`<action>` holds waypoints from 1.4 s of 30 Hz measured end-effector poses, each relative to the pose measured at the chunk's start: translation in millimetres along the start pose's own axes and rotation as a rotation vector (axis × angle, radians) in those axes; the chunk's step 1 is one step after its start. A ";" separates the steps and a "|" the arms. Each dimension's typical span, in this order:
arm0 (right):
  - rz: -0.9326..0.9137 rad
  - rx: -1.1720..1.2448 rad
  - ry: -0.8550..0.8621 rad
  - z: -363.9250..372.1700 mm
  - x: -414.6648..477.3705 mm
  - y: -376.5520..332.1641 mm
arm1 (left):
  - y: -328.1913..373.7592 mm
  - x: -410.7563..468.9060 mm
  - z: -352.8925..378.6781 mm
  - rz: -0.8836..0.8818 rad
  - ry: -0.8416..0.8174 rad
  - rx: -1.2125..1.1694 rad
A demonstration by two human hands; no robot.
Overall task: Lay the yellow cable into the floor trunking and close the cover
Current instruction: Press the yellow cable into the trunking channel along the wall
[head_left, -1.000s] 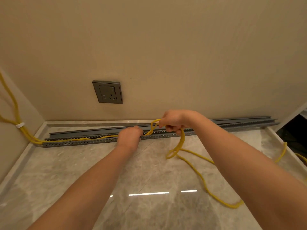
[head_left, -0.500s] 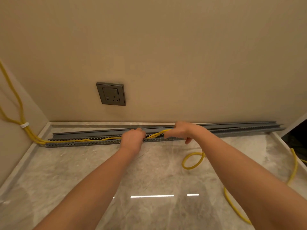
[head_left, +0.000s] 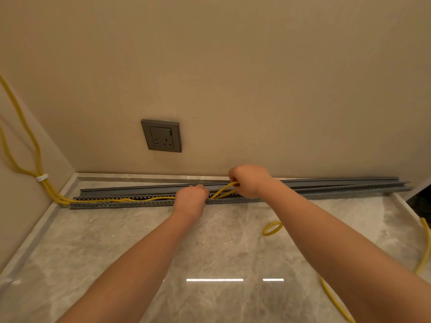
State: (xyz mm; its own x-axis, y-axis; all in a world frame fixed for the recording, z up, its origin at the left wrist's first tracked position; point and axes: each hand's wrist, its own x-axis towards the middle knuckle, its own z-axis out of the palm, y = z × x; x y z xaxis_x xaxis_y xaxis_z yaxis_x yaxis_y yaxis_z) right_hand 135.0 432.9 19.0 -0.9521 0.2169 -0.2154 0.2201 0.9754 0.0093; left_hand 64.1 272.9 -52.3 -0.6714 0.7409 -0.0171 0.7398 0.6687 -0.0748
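Observation:
A long grey slotted floor trunking (head_left: pixel 116 204) runs along the foot of the wall, its top uncovered. Its grey cover strip (head_left: pixel 338 181) lies just behind it against the wall. The yellow cable (head_left: pixel 149 199) comes down the left wall and lies inside the trunking's left half. My left hand (head_left: pixel 190 198) presses down on the cable at the trunking's middle. My right hand (head_left: pixel 248 180), slightly further right, pinches the cable and holds it a little above the channel. Loose cable loops on the floor (head_left: pixel 271 228) to the right.
A grey wall socket (head_left: pixel 161 135) sits above the trunking. A white tie (head_left: pixel 42 177) bundles the cable on the left wall. More yellow cable (head_left: pixel 425 248) trails over the marble floor at the right edge, near a dark opening (head_left: pixel 419 199).
My right hand has dropped toward the trunking and slid right, pulling the cable taut. The loose loop on the floor has shrunk. My left hand stays in place.

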 end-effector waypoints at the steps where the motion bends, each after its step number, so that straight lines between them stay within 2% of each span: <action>1: -0.034 -0.048 0.039 3.0 1.7 -2.0 | 0.0 0.8 -0.1 0.000 0.000 0.004; 4: -0.106 -0.134 0.113 14.1 4.6 -0.2 | -0.5 2.4 -0.2 0.010 0.003 0.018; 7: -0.102 -0.136 0.137 24.9 5.8 9.1 | -1.6 2.5 1.1 0.022 0.017 0.010; 15: 0.054 -0.065 0.080 53.6 7.2 15.0 | 13.2 8.5 -2.6 0.065 0.071 -0.027; 20: 0.056 0.009 0.108 57.2 6.8 19.3 | 43.6 15.8 2.3 0.129 0.109 -0.161; 26: 0.051 0.109 0.141 60.4 3.8 25.7 | 43.8 18.2 11.0 0.168 0.129 -0.093; 29: 0.127 0.090 0.176 57.0 -3.0 33.0 | 43.0 14.5 15.0 0.177 0.145 -0.138; 32: 0.288 0.077 0.148 53.5 -15.9 48.2 | 42.1 13.5 17.4 0.176 0.155 -0.181; 34: 0.413 0.195 0.078 49.3 -23.6 57.9 | 43.3 12.3 15.8 0.170 0.154 -0.171; 36: 0.479 0.426 0.014 45.9 -29.0 63.1 | 46.3 10.9 11.9 0.149 0.135 -0.150; 42: 0.439 0.849 -0.039 44.0 -25.9 67.8 | 59.3 14.9 -2.0 0.065 0.043 -0.050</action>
State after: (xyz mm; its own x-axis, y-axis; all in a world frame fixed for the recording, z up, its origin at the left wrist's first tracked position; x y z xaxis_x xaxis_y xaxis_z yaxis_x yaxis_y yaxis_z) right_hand 183.9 491.7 -17.8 -0.7435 0.5406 -0.3937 0.6511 0.4506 -0.6108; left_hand 98.1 323.8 -55.0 -0.6199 0.7843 0.0227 0.7839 0.6203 -0.0253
